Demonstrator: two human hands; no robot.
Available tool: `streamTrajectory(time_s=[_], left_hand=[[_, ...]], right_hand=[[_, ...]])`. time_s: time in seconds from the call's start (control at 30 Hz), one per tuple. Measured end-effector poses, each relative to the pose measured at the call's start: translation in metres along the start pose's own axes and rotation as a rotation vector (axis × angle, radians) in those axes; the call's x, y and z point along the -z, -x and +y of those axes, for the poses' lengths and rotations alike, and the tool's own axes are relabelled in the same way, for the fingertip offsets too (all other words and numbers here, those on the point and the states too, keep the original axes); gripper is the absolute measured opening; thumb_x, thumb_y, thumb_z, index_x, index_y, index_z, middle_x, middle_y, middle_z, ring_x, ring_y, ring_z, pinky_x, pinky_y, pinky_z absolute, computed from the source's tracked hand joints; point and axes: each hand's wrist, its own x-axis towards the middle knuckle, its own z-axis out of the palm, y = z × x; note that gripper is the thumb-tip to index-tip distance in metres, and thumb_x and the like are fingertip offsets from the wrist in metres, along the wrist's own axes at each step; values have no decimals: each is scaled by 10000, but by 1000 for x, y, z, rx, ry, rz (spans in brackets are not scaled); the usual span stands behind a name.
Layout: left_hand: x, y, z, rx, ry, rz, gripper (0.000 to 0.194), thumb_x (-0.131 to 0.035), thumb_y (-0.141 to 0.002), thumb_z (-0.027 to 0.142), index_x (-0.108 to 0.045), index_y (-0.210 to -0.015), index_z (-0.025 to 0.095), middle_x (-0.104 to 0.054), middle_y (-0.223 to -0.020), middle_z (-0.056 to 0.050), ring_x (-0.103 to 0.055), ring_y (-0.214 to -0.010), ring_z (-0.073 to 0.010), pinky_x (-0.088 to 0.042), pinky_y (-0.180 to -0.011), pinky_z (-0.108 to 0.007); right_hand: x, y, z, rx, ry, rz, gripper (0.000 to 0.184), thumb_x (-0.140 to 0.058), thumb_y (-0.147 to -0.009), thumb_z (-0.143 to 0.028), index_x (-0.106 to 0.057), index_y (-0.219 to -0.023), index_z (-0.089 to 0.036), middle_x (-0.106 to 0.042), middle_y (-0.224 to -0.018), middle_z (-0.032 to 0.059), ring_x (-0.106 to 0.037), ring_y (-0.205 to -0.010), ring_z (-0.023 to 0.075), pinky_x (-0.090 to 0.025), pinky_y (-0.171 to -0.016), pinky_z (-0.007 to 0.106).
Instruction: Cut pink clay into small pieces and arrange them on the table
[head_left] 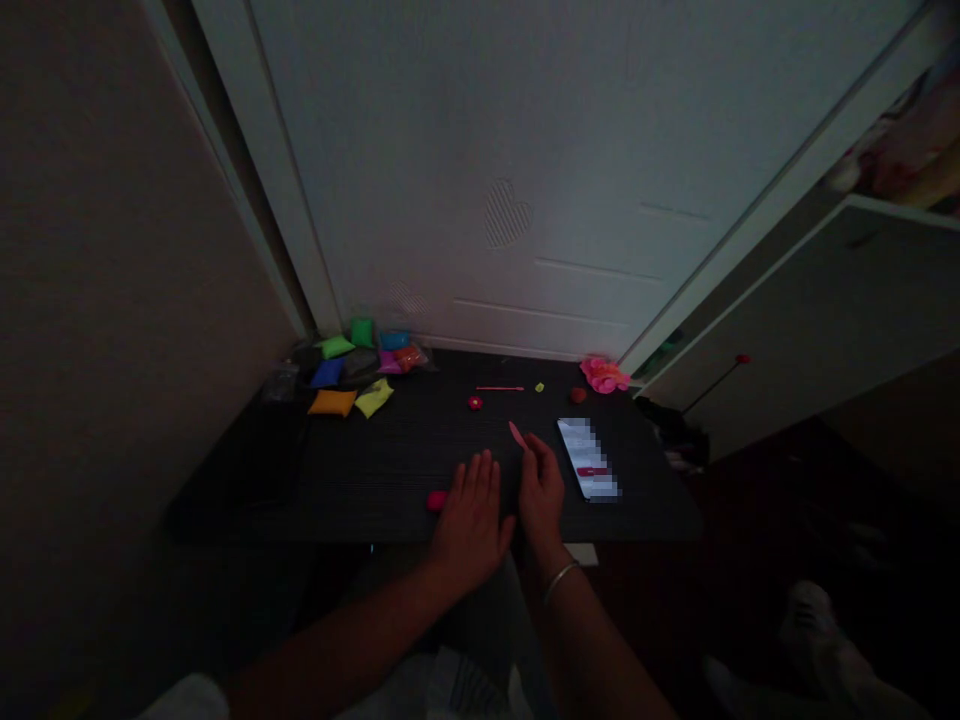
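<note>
My left hand [471,508] lies palm down near the front of the dark table, its fingers stretched out. A red-pink lump, apparently modelling clay [436,501], sticks out from its left side; the rest is hidden under the hand. My right hand [541,492] is closed around a small pink clay knife [517,434], whose blade points up and to the left. Beyond the hands lie a small red round piece with a pale centre [475,403], a thin pink stick [499,388] and a tiny yellow piece [539,387].
A phone with a lit screen [585,455] lies right of my right hand. Behind it are a dark red ball [577,395] and a pink flower-like object [604,375]. Several coloured packets, one orange [332,403], crowd the back left of the table [360,470]. A white door [465,130] rises behind.
</note>
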Motion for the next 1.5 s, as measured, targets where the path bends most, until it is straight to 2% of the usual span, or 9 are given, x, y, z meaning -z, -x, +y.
streamTrajectory(time_s=[0.1,0.37,0.67,0.77,0.87,0.93,1.03,1.23,1.5], left_hand=[[1,2,0,-44,8,8,592,-288,-839,400,-310,-1309,41,-283,-1393,-177,-193,-1303,-263,-114,-1061,-430],[0,-80,-30,108,24,10,631,-309,-834,386,-288,-1297,-42,-211,-1403,-228,-159,-1305,-298,-129,-1057,-425],[4,5,5,-60,172,-18,585,-299,-856,383,-244,-1340,61,-227,-1413,-173,-131,-1317,-261,-118,-1065,-450],[16,-4,-13,-67,389,-22,544,-209,-895,330,-91,-1380,112,-206,-1427,-135,-125,-1321,-204,-178,-1058,-416],[34,-15,-48,105,533,93,508,-102,-910,265,33,-1379,124,-127,-1446,-127,-93,-1325,-169,-186,-1055,-412],[44,-14,-71,103,493,124,521,-154,-907,299,-26,-1382,127,-92,-1454,-120,-55,-1329,-196,-138,-1061,-446],[47,-3,-97,-40,373,-52,574,-316,-863,430,-211,-1359,162,-208,-1432,-106,-153,-1316,-239,-134,-1053,-474],[32,3,-105,-108,356,-259,442,-351,-851,458,-465,-1210,227,-528,-1240,-51,-359,-1234,-226,-140,-1031,-520],[21,-19,-105,-74,341,-66,270,-427,-843,296,-564,-1061,218,-613,-1117,-33,-466,-1146,-182,-224,-1032,-425]], right_hand=[[0,0,0,4,-13,-3,348,-386,-828,-354,-536,-1073,-158,-578,-1111,88,-514,-1034,171,-369,-893,311],[3,0,-1,-5,6,15,363,-398,-819,-358,-531,-1079,-143,-578,-1104,100,-516,-1034,175,-368,-897,313],[0,-1,2,-11,9,30,378,-385,-818,-376,-528,-1086,-151,-574,-1114,95,-510,-1043,177,-367,-899,322],[2,-2,1,5,-10,38,381,-383,-823,-371,-519,-1100,-148,-568,-1122,95,-507,-1048,175,-374,-901,321],[7,2,-2,17,33,39,385,-368,-837,-355,-504,-1130,-145,-556,-1143,104,-502,-1061,181,-374,-912,341],[11,8,-4,65,97,-1,378,-355,-849,-329,-493,-1154,-154,-549,-1162,104,-500,-1071,184,-375,-917,359],[16,19,-7,268,230,-198,359,-370,-852,-283,-492,-1173,-178,-531,-1200,96,-471,-1118,186,-364,-940,378],[15,23,-18,496,637,-515,329,-502,-807,-333,-569,-1105,-211,-445,-1299,94,-310,-1250,264,-320,-953,454],[-4,-4,-37,510,749,-546,187,-546,-790,-281,-618,-942,-199,-482,-1263,82,-334,-1238,232,-320,-958,411]])
